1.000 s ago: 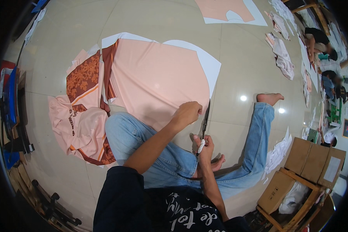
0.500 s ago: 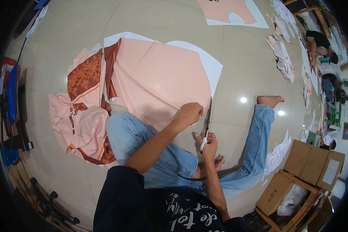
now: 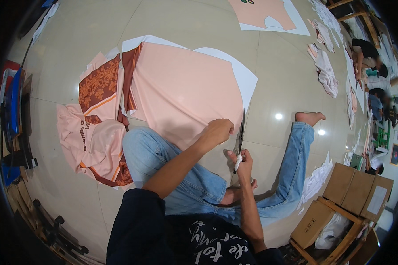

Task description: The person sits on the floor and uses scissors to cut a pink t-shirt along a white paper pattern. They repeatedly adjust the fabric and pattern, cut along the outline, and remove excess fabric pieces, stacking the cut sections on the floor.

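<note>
1. The person sat on the tiled floor (image 3: pixel 75 35) in blue jeans (image 3: pixel 172 163), one leg folded in and the other stretched out to the right
2. The right hand (image 3: pixel 242 160) was closed around the white-wrapped handles of the scissors (image 3: pixel 240 137), whose dark blades pointed away along the right edge of the cloth
3. The left hand (image 3: pixel 217 131) was curled shut, knuckles up, pinching and pressing the near edge of the peach fabric (image 3: pixel 185 88) just beside the blades
4. The peach fabric lay flat on the floor over a white paper pattern (image 3: pixel 247 81), which showed past its far and right edges
5. To cut well here, I judged the left hand should keep the cloth taut and flat close to the blades, while the scissors ran in long strokes along the paper edge with the lower blade sliding on the floor
6. Further left lay a heap of peach and brown patterned pieces (image 3: pixel 97 119); more cut pieces (image 3: pixel 325 66) lay well apart at the far right
</note>
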Tool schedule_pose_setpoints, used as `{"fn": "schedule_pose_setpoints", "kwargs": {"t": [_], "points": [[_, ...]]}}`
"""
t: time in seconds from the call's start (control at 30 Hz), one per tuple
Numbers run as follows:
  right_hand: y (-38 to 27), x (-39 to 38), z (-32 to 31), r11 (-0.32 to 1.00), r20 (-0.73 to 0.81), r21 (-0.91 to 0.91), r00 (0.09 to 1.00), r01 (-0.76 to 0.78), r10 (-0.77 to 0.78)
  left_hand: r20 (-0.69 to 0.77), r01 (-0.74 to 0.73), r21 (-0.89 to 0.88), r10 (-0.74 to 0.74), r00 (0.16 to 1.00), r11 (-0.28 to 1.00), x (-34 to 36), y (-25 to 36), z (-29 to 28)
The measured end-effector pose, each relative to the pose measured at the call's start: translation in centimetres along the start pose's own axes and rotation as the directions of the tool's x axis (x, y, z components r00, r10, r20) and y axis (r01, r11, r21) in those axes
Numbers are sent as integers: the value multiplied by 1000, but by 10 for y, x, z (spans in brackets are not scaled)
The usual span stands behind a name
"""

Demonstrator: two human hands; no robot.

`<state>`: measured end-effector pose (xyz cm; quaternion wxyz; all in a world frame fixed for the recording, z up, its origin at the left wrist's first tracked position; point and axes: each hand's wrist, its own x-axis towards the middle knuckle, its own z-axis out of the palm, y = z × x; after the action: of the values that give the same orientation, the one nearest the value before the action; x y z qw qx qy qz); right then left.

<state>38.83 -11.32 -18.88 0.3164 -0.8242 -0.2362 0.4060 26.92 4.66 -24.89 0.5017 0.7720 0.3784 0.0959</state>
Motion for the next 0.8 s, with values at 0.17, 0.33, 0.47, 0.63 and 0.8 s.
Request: {"fn": "schedule_pose_setpoints", "kwargs": {"t": [0.17, 0.33, 0.47, 0.63, 0.8], "points": [[10, 14, -7, 998, -2, -45, 999, 42, -43, 58, 30, 7, -30, 998, 1000, -1, 7, -6], [5, 16, -13, 1000, 62, -5, 998, -14, 14, 31, 19, 17, -19, 999, 1000, -3, 3, -2], [-3, 24, -16, 999, 53, -36, 999, 5, -3, 71, 25, 36, -27, 997, 999, -4, 5, -6], [-24, 19, -23, 999, 97, -40, 995, 32, -28, 130, 67, 19, -69, 989, 998, -8, 15, -17], [-14, 39, -36, 994, 134, -105, 991, 24, -9, 172, 65, 79, -78, 982, 995, -8, 16, -15]]}}
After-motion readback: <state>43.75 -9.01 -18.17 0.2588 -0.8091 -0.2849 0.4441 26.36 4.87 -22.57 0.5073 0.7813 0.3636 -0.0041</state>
